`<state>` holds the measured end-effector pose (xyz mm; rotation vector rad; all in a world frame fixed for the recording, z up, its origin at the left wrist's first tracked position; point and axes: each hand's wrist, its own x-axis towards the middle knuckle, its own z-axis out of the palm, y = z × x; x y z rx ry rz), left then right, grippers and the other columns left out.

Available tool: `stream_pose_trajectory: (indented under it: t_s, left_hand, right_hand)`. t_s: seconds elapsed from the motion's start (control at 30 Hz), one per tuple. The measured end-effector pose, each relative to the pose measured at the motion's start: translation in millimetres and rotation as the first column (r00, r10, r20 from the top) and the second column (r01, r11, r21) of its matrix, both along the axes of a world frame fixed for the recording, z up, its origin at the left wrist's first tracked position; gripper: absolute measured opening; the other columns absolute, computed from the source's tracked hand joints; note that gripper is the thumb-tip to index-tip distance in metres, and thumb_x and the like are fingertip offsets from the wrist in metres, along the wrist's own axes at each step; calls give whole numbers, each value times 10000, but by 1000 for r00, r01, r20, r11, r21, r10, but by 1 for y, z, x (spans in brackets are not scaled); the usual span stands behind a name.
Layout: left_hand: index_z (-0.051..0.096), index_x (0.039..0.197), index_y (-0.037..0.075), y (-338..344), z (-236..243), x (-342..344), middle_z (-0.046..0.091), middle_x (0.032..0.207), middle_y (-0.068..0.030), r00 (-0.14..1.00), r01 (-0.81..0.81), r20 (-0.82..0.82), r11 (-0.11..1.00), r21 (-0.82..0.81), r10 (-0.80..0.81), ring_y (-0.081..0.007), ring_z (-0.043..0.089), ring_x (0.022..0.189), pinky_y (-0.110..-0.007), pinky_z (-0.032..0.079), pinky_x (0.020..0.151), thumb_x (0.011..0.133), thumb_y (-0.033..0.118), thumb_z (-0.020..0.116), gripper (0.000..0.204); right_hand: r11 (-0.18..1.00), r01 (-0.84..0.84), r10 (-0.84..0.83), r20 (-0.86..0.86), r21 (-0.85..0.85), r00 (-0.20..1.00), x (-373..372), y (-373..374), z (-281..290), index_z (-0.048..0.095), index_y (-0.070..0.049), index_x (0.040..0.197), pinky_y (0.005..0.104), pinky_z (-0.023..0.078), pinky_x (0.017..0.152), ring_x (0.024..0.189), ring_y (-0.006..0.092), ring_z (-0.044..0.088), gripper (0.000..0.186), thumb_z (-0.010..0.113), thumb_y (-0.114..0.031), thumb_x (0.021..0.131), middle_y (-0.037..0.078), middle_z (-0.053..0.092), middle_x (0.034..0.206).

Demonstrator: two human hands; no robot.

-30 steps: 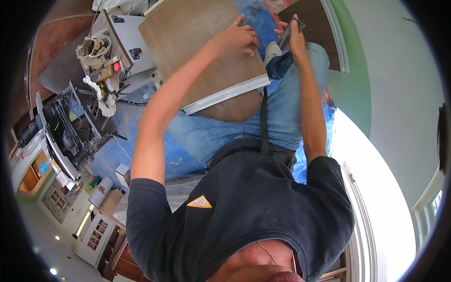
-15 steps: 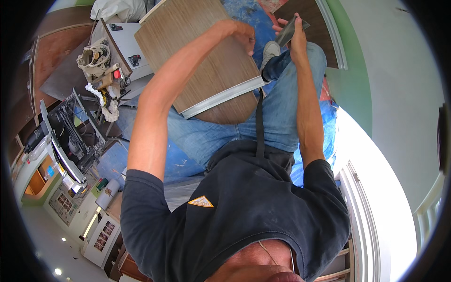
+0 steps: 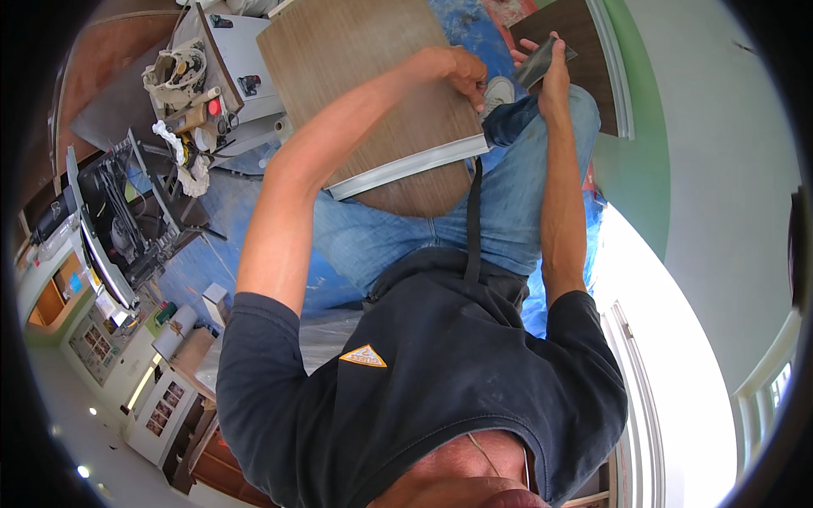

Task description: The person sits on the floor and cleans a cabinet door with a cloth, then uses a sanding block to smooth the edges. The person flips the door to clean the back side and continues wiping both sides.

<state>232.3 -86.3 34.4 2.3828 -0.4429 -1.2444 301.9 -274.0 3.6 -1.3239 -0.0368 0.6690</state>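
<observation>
Left hand (image 3: 461,74): fingertips curl under the wood-grain board (image 3: 364,85), hidden. Board's far end cut off at top edge. Right hand (image 3: 550,72): flat dark tool (image 3: 542,61) past the fingers, kind unclear, lower part covered by palm.

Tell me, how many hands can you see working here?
2. The left hand grips the right edge of the wood-grain plank across the lap; the right hand holds a flat dark tool just beside it. No other hands show.
</observation>
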Motion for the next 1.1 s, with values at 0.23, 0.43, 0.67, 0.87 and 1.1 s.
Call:
stream_pose_trajectory:
  t_s: [0.23, 0.43, 0.67, 0.87, 1.1]
  left_hand:
    - [806, 1012, 125, -6, -5, -10, 783, 966, -66, 995, 17, 100, 998, -62, -11, -266, 728, 946, -409, 540, 836, 839, 531, 759, 443]
    - [805, 979, 131, -4, -8, -14, 780, 915, -64, 986, 54, 161, 990, -128, -33, -272, 728, 886, -411, 535, 811, 866, 523, 731, 415]
    - [796, 1019, 137, 1, -5, -12, 771, 980, -87, 990, -22, 132, 987, -161, 43, -280, 717, 947, -418, 529, 853, 887, 471, 717, 367]
    - [761, 1098, 112, 18, 5, -27, 731, 1091, -119, 722, -409, 447, 846, -341, 529, -331, 677, 1021, -430, 515, 912, 943, 456, 663, 391]
    - [735, 1130, 152, 58, -14, -106, 694, 1187, -77, 208, -666, 615, 571, -480, 760, -302, 616, 1182, -476, 447, 1049, 960, 448, 641, 355]
  right_hand:
    - [1000, -1, 1, -25, -18, 1000, 0, 0, -2, 185, -99, 1623, 371, 590, 835, 1042, 314, 711, 735, 332, -575, 1082, 228, 625, 1306]
    - [999, -36, 36, -36, -4, 999, 2, -1, -7, 180, -153, 1616, 411, 605, 858, 1069, 343, 702, 692, 341, -567, 1086, 223, 610, 1321]
    - [999, -37, 36, -13, -36, 999, 0, 0, -8, 181, -125, 1625, 374, 590, 829, 1046, 320, 707, 717, 324, -575, 1085, 235, 623, 1297]
    - [998, -63, 62, -106, -6, 992, -15, -6, 5, 202, -140, 1632, 339, 555, 813, 971, 249, 684, 753, 357, -614, 1067, 177, 642, 1174]
    - [959, -108, 110, -6, -263, 994, -67, 3, -12, 390, -130, 1557, 280, 436, 782, 841, 119, 525, 769, 443, -677, 1019, 21, 578, 987]
